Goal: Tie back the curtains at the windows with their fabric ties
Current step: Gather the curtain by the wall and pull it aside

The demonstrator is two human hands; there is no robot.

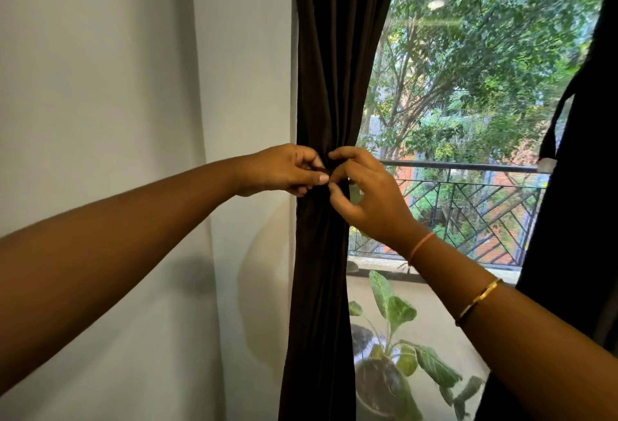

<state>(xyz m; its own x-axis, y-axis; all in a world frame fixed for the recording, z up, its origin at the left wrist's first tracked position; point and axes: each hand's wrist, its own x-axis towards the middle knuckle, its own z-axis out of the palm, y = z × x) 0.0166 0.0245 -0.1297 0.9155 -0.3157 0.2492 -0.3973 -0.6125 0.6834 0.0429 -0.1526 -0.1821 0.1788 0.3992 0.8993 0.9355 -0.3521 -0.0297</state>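
A dark brown curtain (329, 69) hangs at the left side of the window, gathered into a narrow waist at mid height. My left hand (284, 170) and my right hand (364, 196) meet at that waist, fingers curled and pinching the ends of a dark fabric tie (326, 171), which is mostly hidden between my fingertips. A second dark curtain (575, 186) hangs along the right edge of the view, with a dark tie (551, 140) dangling down its left side.
A white wall (133, 86) fills the left. Through the window I see trees and a black balcony railing (468, 166). A potted plant (391, 364) with large green leaves stands below, right of the curtain.
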